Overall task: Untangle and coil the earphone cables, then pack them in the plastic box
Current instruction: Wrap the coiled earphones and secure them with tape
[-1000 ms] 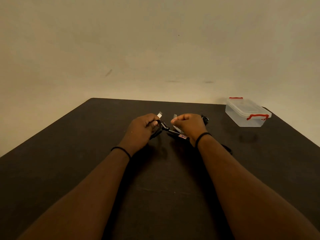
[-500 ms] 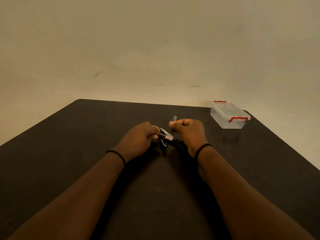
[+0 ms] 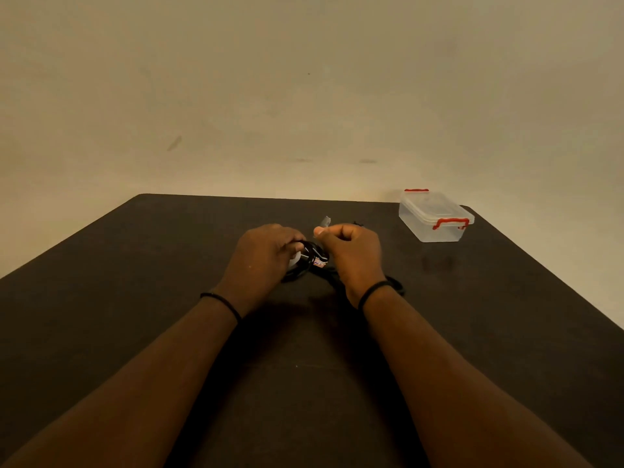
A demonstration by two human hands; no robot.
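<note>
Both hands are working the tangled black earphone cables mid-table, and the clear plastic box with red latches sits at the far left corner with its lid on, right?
Not quite: the head view shows the plastic box at the far right corner, not the left. The rest holds: lid on, red latches, and the left hand and right hand both gripping the black earphone cables mid-table.

Hands (image 3: 305, 255) on tangled earphone cables (image 3: 312, 261)
</note>
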